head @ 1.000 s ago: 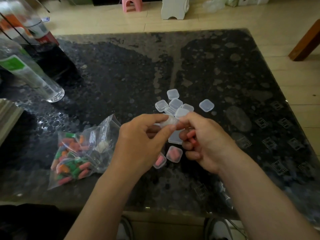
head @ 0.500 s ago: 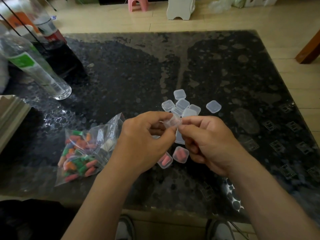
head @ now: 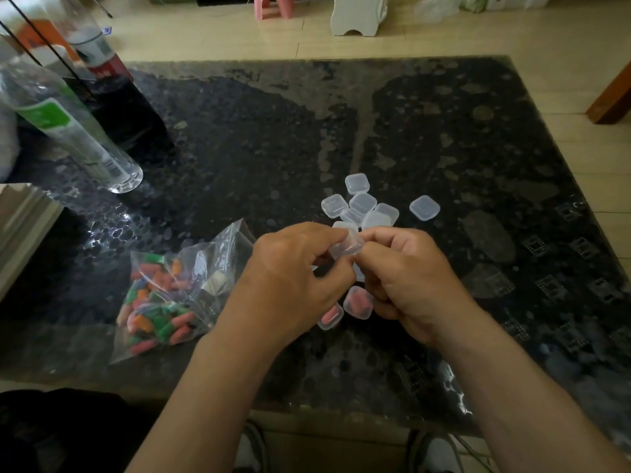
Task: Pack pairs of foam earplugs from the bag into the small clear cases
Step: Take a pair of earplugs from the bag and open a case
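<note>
Both hands meet above the dark table, pinching one small clear case (head: 346,246) between their fingertips. My left hand (head: 290,281) holds it from the left, my right hand (head: 409,285) from the right. Whether my right palm holds earplugs is hidden. Under the hands lie two closed cases with pink earplugs (head: 358,302), (head: 330,316). A cluster of empty clear cases (head: 362,203) lies just beyond the hands, one more case (head: 424,207) off to the right. The clear bag of coloured earplugs (head: 164,302) lies open at the left.
A clear plastic bottle with a green label (head: 68,131) and a dark bottle (head: 112,97) stand at the far left. A stack of pale sheets (head: 20,223) sits at the left edge. The black patterned glass tabletop (head: 478,148) spreads to the right.
The red earplugs seen in my right palm a second ago no longer show. The clear case sits a little higher between the fingertips, which have drawn closer round it.
</note>
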The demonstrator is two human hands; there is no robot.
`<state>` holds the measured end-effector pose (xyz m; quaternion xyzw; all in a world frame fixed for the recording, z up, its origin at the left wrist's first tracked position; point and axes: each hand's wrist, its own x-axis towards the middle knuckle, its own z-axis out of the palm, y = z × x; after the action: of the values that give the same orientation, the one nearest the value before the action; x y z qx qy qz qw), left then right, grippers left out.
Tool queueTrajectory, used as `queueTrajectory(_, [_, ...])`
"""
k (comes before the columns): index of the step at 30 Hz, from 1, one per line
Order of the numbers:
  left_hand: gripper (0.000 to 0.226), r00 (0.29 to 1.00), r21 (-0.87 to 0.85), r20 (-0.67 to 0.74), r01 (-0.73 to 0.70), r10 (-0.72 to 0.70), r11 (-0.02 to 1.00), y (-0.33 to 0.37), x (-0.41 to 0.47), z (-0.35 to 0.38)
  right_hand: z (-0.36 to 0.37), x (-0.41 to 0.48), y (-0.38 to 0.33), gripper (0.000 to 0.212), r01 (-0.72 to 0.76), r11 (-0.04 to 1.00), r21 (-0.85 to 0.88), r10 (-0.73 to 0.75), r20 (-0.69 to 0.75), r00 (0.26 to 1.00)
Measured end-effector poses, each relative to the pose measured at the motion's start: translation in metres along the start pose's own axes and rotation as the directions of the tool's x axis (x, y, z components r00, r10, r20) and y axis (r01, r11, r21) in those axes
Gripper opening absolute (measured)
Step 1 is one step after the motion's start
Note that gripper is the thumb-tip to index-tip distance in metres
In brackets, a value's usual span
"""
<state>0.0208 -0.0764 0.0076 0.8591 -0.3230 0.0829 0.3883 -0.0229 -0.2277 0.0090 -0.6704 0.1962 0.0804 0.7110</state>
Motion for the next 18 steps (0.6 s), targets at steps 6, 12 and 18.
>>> queueTrajectory(6, [0.039,0.987,-0.017,-0.124,0.103,-0.105,0.995,0.003,0.003,-0.002,0.005,-0.004,0.003,0.020,0.019,1.000,-0.023,-0.021,-0.047,0.999])
queueTrajectory(12, [0.019,0.753,-0.626,0.080,0.548,-0.653,0.555,0.015,0.010,-0.004,0.003,-0.003,-0.001,0.022,0.045,0.997,-0.057,-0.042,0.056,0.998])
queueTrajectory(18, [0.022,0.700,-0.629,0.135,0.607,-0.701,0.485,0.010,0.006,-0.004,-0.001,0.005,-0.002,0.019,-0.146,0.987,-0.070,0.146,-0.007,0.989])
